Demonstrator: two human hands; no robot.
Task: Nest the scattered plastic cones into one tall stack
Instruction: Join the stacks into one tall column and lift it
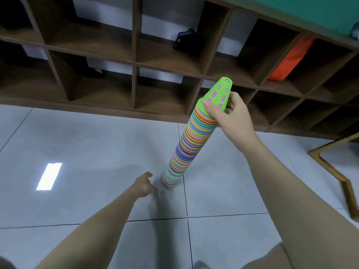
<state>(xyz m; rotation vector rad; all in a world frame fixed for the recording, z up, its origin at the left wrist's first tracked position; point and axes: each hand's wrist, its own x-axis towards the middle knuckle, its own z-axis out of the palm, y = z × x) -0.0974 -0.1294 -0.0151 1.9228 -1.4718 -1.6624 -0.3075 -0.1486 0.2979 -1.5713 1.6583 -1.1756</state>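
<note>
Right hand: gripped the top of the stack, thumb curled across the near face of the green cone, fingers wrapped round the far side and mostly hidden.
Left hand: reached down low near the foot of the stack, fingers loosely curled, held nothing; just beside the base, touching or not could not be told.
Stack of cones: stood on the floor as one tall column of nested rims in many colours, leaned with its top toward the shelf and to the right, base set just left of a tile joint.
Green cone: sat uppermost on the stack, pink showing through its slots, small holes in its flat tip.
Floor: pale glossy tiles with dark joints, a bright rectangular glare at the left.
Shelf: dark wooden cubbyholes ran along behind the stack, close to its leaning top.
Black bag: lay in an upper compartment, left of the stack's top.
Orange item: slanted in a compartment at the right.
Wooden frame: angled piece on the floor at the far right, well apart from the stack.
</note>
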